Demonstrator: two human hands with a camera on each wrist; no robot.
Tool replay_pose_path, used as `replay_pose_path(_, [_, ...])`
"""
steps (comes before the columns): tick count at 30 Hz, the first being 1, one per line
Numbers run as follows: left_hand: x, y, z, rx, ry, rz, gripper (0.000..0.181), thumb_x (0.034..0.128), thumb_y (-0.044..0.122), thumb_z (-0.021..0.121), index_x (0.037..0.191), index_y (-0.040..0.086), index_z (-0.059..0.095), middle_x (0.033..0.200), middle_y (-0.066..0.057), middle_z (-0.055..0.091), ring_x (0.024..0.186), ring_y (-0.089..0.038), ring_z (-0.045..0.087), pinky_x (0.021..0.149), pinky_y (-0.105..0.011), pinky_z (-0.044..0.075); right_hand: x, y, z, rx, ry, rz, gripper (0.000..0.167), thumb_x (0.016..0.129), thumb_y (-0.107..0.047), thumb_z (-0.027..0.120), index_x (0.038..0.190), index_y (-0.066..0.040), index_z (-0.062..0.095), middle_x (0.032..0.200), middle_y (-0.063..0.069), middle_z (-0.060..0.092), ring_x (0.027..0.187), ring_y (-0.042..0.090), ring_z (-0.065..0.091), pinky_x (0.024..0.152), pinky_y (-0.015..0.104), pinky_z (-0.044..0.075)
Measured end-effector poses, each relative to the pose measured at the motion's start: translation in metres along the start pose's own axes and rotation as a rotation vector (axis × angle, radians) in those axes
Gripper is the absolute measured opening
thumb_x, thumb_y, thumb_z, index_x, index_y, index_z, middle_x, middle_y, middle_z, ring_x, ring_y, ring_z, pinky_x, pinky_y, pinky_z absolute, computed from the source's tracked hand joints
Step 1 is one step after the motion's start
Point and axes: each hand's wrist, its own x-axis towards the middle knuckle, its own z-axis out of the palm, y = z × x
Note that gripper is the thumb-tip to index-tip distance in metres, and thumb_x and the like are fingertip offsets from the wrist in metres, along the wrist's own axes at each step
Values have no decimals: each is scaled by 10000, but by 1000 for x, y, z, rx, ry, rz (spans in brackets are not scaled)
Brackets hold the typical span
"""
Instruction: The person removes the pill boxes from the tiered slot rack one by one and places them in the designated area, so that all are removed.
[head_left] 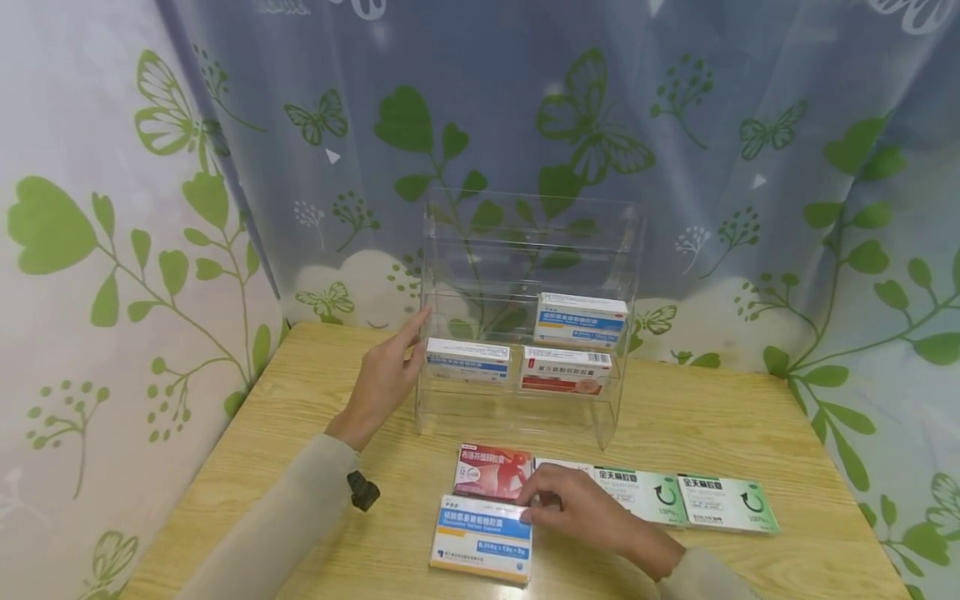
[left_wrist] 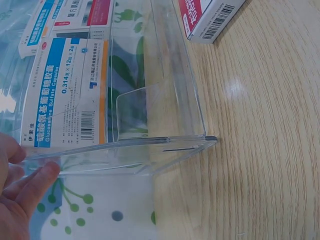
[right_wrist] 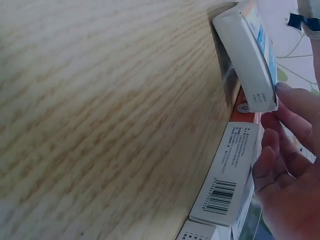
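My right hand (head_left: 581, 508) pinches the corner of a blue-and-white medicine box (head_left: 482, 537) between thumb and fingers. In the right wrist view that box (right_wrist: 247, 60) is tilted, partly raised off the table. Just behind it lies a red medicine box (head_left: 491, 471). My left hand (head_left: 382, 375) touches the left side of a clear acrylic display rack (head_left: 480, 417), its index finger stretched along the panel. On the rack stand a blue-and-white box (head_left: 468, 362), a red-and-white box (head_left: 566, 372) beside it, and another blue-and-white box (head_left: 581, 321) one tier higher.
Two green-and-white boxes (head_left: 727, 502) lie to the right on the wooden table (head_left: 697, 417). Another white box (head_left: 562, 467) is partly hidden behind my right hand. A patterned curtain (head_left: 487, 67) hangs behind the rack.
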Motion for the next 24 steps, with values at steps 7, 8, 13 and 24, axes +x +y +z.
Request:
replay_pose_path(7, [-1,2,-1,5,10,-1,608,1074,67,675,1649,135,490,1207,-254,793,472,-22,330,500,-239,410,0,0,3,-210,103,-24,278,966,-402,841,1207,-277,780,1317,-83,701,1234,184,612,1071,490,540])
replay_pose_path(8, [-1,2,-1,6,11,-2,608,1073,65,676,1648,133,491,1204,-254,794,471,-20,330,501,-240,411,1,0,4,-247,110,-26,351,948,-446,850,1251,-287,771,1396,-67,679,1315,212,588,1114,554,508])
replay_pose_path(13, [-1,1,0,8,17,2,600,1072,55,674,1641,123,500,1199,-258,794,468,-20,327,495,-235,408,3,5,8,-362,91,-75,601,910,-522,861,1443,-304,691,1626,46,541,1531,375,450,1186,725,389])
replay_pose_path(24, [0,1,0,-6,1,1,581,1088,68,652,1645,114,491,1221,-257,789,463,-65,351,500,-248,426,5,8,8,-368,50,-67,650,971,-445,821,1562,-269,612,1723,90,444,1606,446,344,1264,744,279])
